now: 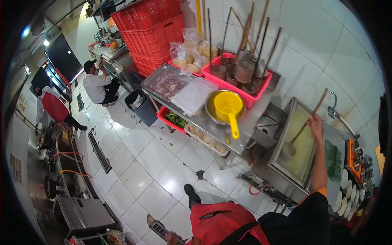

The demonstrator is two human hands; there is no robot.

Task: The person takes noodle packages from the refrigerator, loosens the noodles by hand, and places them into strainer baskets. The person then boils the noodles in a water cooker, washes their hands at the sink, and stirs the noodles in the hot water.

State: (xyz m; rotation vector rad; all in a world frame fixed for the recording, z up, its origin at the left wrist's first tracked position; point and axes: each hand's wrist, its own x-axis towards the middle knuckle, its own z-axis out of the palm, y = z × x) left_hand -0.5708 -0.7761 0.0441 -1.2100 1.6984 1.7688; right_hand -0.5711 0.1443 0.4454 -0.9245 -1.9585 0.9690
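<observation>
My right hand [315,125] is closed round the wooden handle of a strainer [288,150], whose basket sits in the cloudy yellowish liquid of a rectangular steel vat [304,173]. Low in the view, my left hand [172,238] hangs beside my red apron [216,218]; it is small and partly cut off by the frame edge, so its fingers are unclear. A yellow ladle [228,107] rests in a steel bowl [209,107] on the steel table, left of the vat.
A red tub [258,98] holds several long-handled strainers. Red crates [157,38] are stacked behind bagged food. A grey bin [143,112] stands on the tiled floor. One person [98,83] crouches; another person [54,105] stands by the stoves. Plates [344,179] line the right side.
</observation>
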